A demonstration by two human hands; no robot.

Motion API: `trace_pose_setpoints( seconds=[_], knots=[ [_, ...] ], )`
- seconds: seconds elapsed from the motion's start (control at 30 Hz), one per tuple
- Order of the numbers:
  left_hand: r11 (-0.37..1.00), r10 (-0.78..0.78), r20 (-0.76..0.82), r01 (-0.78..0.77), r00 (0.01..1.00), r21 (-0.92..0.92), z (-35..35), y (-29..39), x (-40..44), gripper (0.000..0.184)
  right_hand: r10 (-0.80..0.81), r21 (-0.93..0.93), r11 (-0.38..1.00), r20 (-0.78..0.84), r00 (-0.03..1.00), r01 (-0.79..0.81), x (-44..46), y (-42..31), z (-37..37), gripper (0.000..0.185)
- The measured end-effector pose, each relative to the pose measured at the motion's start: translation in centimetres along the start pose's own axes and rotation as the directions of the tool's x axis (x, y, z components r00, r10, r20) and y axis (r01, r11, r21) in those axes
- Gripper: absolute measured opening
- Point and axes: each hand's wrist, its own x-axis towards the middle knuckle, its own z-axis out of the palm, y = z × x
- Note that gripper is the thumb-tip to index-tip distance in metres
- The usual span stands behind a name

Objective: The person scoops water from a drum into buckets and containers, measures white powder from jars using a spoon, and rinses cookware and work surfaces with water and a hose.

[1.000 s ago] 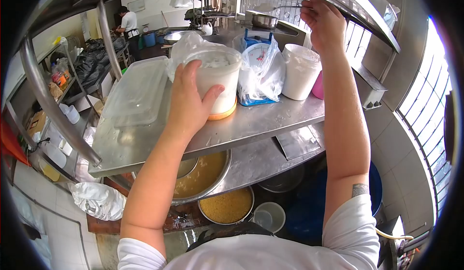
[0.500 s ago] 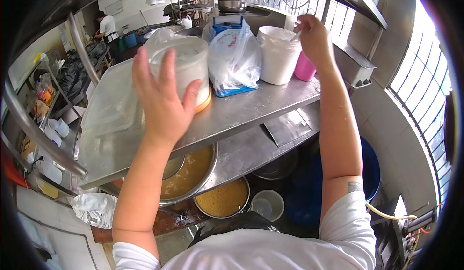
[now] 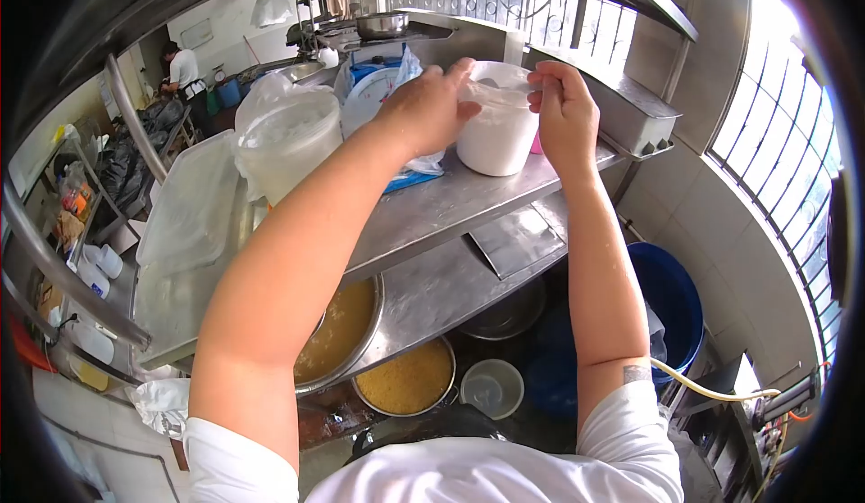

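Observation:
A white tub (image 3: 498, 138) stands on the steel table, with clear plastic film (image 3: 501, 96) gathered over its mouth. At the tub's left rim, my left hand (image 3: 428, 108) has its fingers and thumb curled on the film's edge. My right hand (image 3: 565, 111) pinches the film at the right rim, its fingertips pressed together. Left of my forearm is a second tub (image 3: 293, 138), translucent and draped with a plastic bag. A bag-covered dial scale (image 3: 371, 89) sits between the tubs, partly hidden by my left hand. Something pink shows behind the white tub.
The steel table (image 3: 423, 233) has a translucent lid (image 3: 187, 201) at its left. Below are a pot of yellowish liquid (image 3: 338, 336), a pot of yellow crumbly food (image 3: 405, 379), a white bucket (image 3: 493, 389) and a blue barrel (image 3: 671, 300). A person (image 3: 185, 71) stands far back.
My left hand has moved right from the translucent tub to the white tub's rim. My right hand has come lower, to the opposite side of the rim. The view has shifted slightly.

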Motion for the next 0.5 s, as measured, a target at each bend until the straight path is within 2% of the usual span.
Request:
trace_pose_setpoints(
  seconds=[0.03, 0.07, 0.13, 0.2, 0.23, 0.27, 0.3, 0.33, 0.4, 0.43, 0.5],
  knots=[
    [1.0, -0.006, -0.012, 0.006, 1.0, 0.001, 0.0, -0.1, -0.3, 0.062, -0.033, -0.102, 0.994, -0.023, 0.999, 0.031, 0.7, 0.0, -0.3, 0.019],
    [1.0, -0.015, -0.027, 0.015, 1.0, 0.004, -0.3, 0.0, -0.8, 0.062, -0.04, -0.104, 0.994, -0.025, 0.999, 0.037, 1.6, 0.2, -0.7, 0.019],
    [1.0, -0.004, -0.058, 0.005, 0.998, 0.012, -1.3, 0.6, -3.1, 0.058, -0.13, -0.294, 0.949, -0.031, 0.991, 0.116, 3.4, 0.9, -1.6, 0.021],
    [0.988, 0.157, -0.258, -0.152, 0.953, 0.036, -2.1, 0.6, -6.4, 0.049, -0.104, -0.342, 0.935, -0.017, 0.994, 0.092, 4.8, 1.3, -1.9, 0.022],
    [0.988, 0.154, -0.255, -0.151, 0.955, 0.032, -2.4, 0.4, -7.9, 0.049, 0.021, -0.395, 0.918, 0.087, 0.996, 0.015, 5.3, 1.7, -1.8, 0.023],
    [0.979, 0.204, -0.322, -0.195, 0.925, 0.06, -2.8, 0.1, -9.4, 0.045, 0.151, -0.454, 0.889, 0.18, 0.972, -0.054, 5.8, 2.0, -1.8, 0.023],
    [0.967, 0.255, -0.386, -0.238, 0.887, 0.091, -3.3, -0.2, -10.7, 0.041, 0.07, -0.491, 0.869, 0.247, 0.967, 0.063, 5.9, 2.8, -1.6, 0.028],
    [0.967, 0.255, -0.386, -0.239, 0.887, 0.089, -4.1, -0.5, -11.9, 0.041, 0.071, -0.493, 0.868, 0.246, 0.967, 0.062, 6.1, 3.5, -1.5, 0.028],
    [0.97, 0.238, -0.521, -0.173, 0.82, 0.172, -5.6, -1.3, -14.2, 0.038, 0.23, -0.235, 0.954, 0.183, 0.956, -0.184, 6.2, 3.6, -1.2, 0.027],
    [0.97, 0.237, -0.523, -0.171, 0.818, 0.172, -6.1, -2.1, -15.4, 0.038, 0.227, -0.235, 0.955, 0.185, 0.956, -0.181, 6.2, 3.7, -1.1, 0.027],
    [0.986, 0.077, -0.582, 0.024, 0.81, 0.163, -6.7, -3.7, -17.6, 0.046, 0.287, -0.12, 0.955, 0.121, 0.95, -0.273, 5.8, 3.8, -0.5, 0.028]
  ],
)
